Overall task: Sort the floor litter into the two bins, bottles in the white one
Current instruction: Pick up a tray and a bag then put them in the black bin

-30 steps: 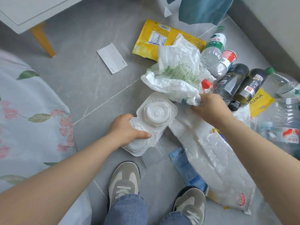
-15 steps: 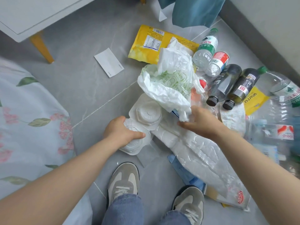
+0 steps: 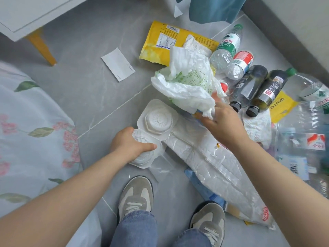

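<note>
At far left we saw a pale floral bedsheet (image 3: pixel 26 131) and, above it, a white table with a yellow leg (image 3: pixel 41 45). On the grey tiled floor (image 3: pixel 85 90) lay a white paper card (image 3: pixel 118 64), apart from the rest of the litter. The left hand (image 3: pixel 130 147) was curled round the near cup of a white moulded plastic tray (image 3: pixel 158 122), thumb laid across its top. The tray rested on the floor just ahead of two grey shoes (image 3: pixel 136 195). Behind the tray lay a flat yellow packet (image 3: pixel 165 43). Over the middle of the pile stood a crumpled white plastic bag with green print (image 3: pixel 188 84); the right hand (image 3: pixel 224 125) pinched its lower corner. Under that hand a long clear plastic wrapper (image 3: pixel 213 168) ran back toward the right shoe. Further right we counted a clear water bottle with a green label (image 3: pixel 226 50), a small clear bottle with a red label (image 3: pixel 240 64) touching it, and two dark bottles with black caps (image 3: pixel 249 86) side by side, a flat yellow bag (image 3: pixel 281 106) partly under one of them. Large clear bottles (image 3: pixel 309 122) crowded the right edge.
</note>
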